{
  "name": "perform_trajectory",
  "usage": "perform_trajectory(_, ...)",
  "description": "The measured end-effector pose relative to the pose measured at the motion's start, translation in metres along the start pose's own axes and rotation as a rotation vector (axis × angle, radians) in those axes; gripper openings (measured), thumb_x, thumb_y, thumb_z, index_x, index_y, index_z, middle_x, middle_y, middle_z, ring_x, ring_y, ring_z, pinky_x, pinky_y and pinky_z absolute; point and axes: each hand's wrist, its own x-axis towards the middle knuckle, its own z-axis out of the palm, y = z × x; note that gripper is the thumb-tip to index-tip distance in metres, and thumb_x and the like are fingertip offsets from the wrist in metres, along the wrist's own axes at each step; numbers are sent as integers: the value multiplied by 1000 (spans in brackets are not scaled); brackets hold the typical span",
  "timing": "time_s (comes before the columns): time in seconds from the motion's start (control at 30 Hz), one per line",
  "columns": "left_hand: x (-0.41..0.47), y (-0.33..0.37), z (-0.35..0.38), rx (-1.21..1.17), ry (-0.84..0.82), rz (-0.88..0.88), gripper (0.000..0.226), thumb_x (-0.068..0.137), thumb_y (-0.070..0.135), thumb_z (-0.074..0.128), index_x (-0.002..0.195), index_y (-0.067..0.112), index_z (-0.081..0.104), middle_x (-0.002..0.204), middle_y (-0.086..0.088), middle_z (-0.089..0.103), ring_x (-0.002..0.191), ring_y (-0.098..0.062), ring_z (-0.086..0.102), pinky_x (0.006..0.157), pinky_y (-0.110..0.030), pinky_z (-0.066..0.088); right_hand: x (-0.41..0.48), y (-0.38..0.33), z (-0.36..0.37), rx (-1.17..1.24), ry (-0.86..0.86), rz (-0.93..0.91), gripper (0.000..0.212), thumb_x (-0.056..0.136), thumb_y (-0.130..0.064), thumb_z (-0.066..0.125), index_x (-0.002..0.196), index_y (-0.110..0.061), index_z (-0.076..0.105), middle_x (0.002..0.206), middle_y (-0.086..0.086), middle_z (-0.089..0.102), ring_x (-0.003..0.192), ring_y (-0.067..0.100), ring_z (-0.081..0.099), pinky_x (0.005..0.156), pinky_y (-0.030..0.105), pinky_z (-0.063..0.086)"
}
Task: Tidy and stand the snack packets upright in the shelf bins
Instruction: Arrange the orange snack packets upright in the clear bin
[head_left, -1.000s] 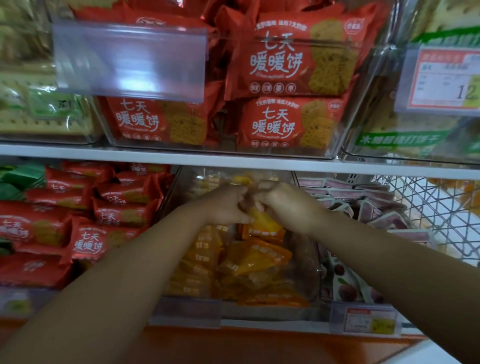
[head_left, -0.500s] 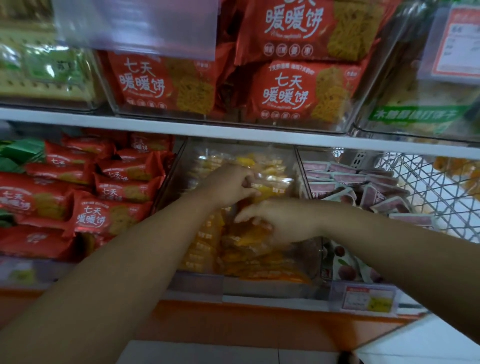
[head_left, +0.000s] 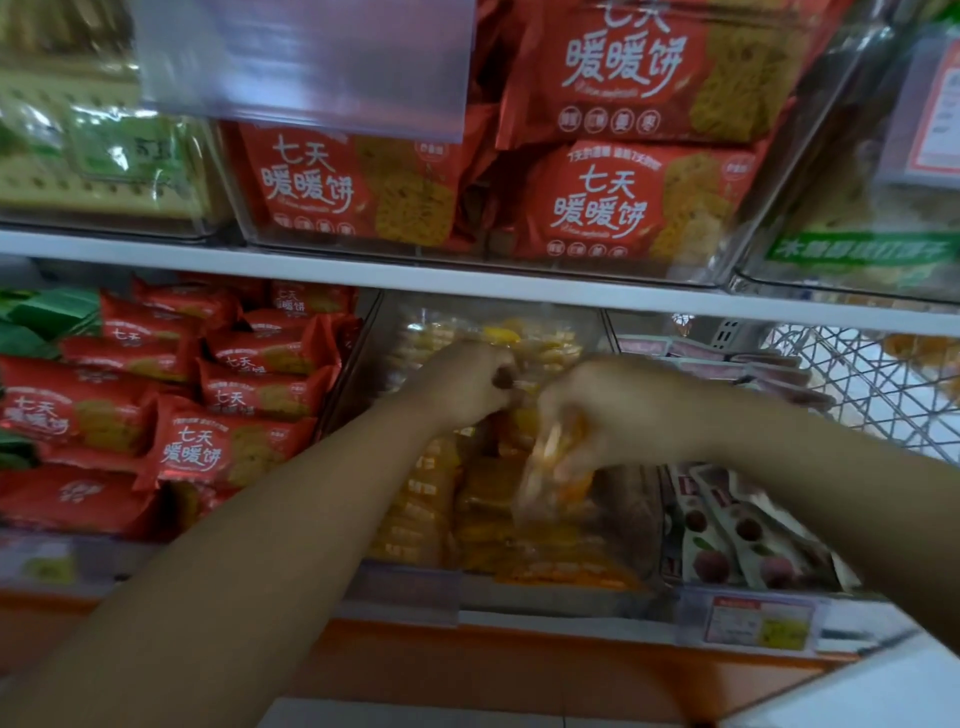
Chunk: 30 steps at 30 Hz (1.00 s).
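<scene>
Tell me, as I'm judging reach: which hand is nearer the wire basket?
Right. The right hand, gripping an orange packet, is left of the wire basket; the left hand is farther left.

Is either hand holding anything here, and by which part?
The right hand pinches a blurred orange packet by its upper end. The left hand is curled among the stacked packets; its hold cannot be told.

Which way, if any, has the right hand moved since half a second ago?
Yes. The right hand has risen toward the white shelf edge above it, and now grips a blurred yellow packet lifted clear of the stack.
</scene>
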Motion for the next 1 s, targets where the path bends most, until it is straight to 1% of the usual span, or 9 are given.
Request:
perform_trajectory(0.1,-2,2,-2,-19,-10,2,23,87,34,65,98,13,67,97,-5,67,90,-19,61,69,-27,42,-18,18,-12,97,246,111,20,75,-40,73,92,-34,64,76,-16,62,76,9,60,69,29,48)
perform_trajectory(0.23,-3,5,-3,-25,17,-7,24,91,30,59,92,8,67,89,-8,69,81,-19,62,61,-27,42,-21,27,1,19,370,126,15,82,-32,67,94,-23,68,79,-10,67,79,16,65,66,25,44)
perform_trajectory(0.33,-2,5,-4,-34,-39,-23,15,89,21,64,101,12,68,103,-5,68,82,-7,56,57,-15,36,-14,29,14,-181,336,149,16,84,-39,62,90,-24,64,86,-6,68,89,20,63,74,27,40)
perform_trajectory(0.43,-2,2,-12,-123,-104,-18,20,88,13,65,108,15,67,114,-1,66,96,-4,58,78,-18,43,-1,32,24,-335,256,202,24,84,-44,55,94,-24,65,94,-2,68,98,21,60,91,31,33)
perform_trajectory(0.6,-26,20,-28,-146,163,180,18,88,6,57,96,19,68,91,12,64,90,-8,61,79,-23,46,13,30,20,-376,198,294,23,83,-44,56,80,-22,60,87,2,66,91,23,62,95,34,33)
perform_trajectory(0.7,-36,32,-22,41,-107,223,25,91,13,54,108,23,69,99,12,66,87,-4,58,77,-20,43,15,26,18,-325,210,330,23,80,-45,58,73,-23,54,85,4,67,90,25,62,96,35,33)
perform_trajectory(0.8,-34,28,-11,186,-254,200,36,95,14,49,128,27,58,120,4,63,88,-1,50,76,-17,35,16,30,22,-290,270,315,37,74,-50,62,100,-24,59,104,3,64,104,24,56,94,36,32)
perform_trajectory(0.9,-30,25,-7,129,-255,189,40,95,11,46,127,30,58,124,4,62,92,-3,53,77,-19,38,20,36,26,-201,281,272,84,66,-56,70,137,-26,35,130,3,49,123,25,42,102,39,28)
perform_trajectory(1.0,-28,24,-7,93,-261,180,41,95,8,46,126,31,59,125,4,61,91,0,49,75,-17,36,34,46,26,-127,194,257,98,66,-56,73,146,-28,23,144,2,39,133,25,32,109,42,22)
